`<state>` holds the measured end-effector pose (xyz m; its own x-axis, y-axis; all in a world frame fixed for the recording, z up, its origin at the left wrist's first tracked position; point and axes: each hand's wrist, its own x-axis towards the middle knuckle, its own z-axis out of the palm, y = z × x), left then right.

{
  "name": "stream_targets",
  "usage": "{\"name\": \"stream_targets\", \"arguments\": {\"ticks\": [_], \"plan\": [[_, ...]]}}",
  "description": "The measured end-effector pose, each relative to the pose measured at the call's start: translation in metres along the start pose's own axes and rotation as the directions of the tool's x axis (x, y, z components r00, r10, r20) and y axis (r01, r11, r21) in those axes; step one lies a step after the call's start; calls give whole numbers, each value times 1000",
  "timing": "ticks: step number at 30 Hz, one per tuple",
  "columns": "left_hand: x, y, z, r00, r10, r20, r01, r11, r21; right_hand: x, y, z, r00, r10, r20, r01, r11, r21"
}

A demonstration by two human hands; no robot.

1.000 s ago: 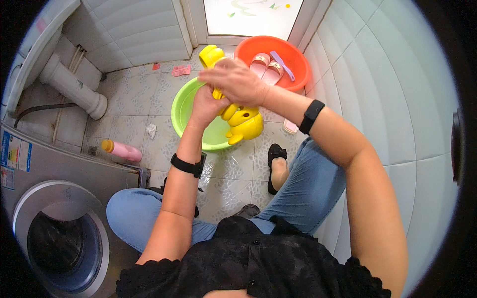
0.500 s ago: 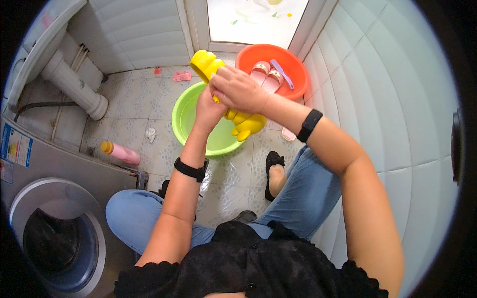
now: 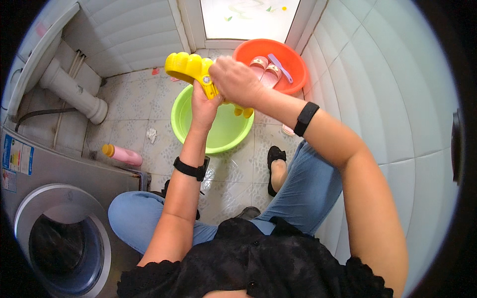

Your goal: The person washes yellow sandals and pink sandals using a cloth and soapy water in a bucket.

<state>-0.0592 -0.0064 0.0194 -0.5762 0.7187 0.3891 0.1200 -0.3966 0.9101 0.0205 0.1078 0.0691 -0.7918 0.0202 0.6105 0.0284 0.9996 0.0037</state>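
Holding yellow shoe [image 3: 191, 63] in L hand [image 3: 203, 109] above green tub [image 3: 218, 135], w/ R hand [image 3: 236, 82] curled by it, unclear if gripping.

The white door panel [image 3: 248, 19] glows brightly before me; my right hand [image 3: 235, 82] blurs slightly; wall tiles [image 3: 380, 99] bend outward.

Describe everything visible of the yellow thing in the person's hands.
The yellow thing is glossy, like moulded plastic or rubber. A curved, lobed band reaches to the upper left, with a pale round disc near its right end; small rounded knobs show at the lower right. It slants above the green basin. The left hand holds it; the right hand hides its middle.
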Motion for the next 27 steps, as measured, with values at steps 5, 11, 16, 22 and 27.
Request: {"name": "stream_targets", "arguments": {"ticks": [5,11,16,22,27], "plan": [[-12,-2,18,997,-21,77,29,995,-98,10,30,-10,894,445,-47,-442,895,69],[-2,-4,4,980,-101,-172,67,979,-194,-9,-28,4,995,-12,-98,8,999,-49],[-9,-3,5,990,-77,-115,51,975,-215,7,38,3,925,381,3,-380,923,-59],[-4,-3,3,959,-75,-272,17,978,-210,-1,25,-2,932,363,19,-361,929,-79],[0,-11,0,921,-195,-337,66,931,-359,-17,5,3,999,-23,45,24,1000,-12]]}}
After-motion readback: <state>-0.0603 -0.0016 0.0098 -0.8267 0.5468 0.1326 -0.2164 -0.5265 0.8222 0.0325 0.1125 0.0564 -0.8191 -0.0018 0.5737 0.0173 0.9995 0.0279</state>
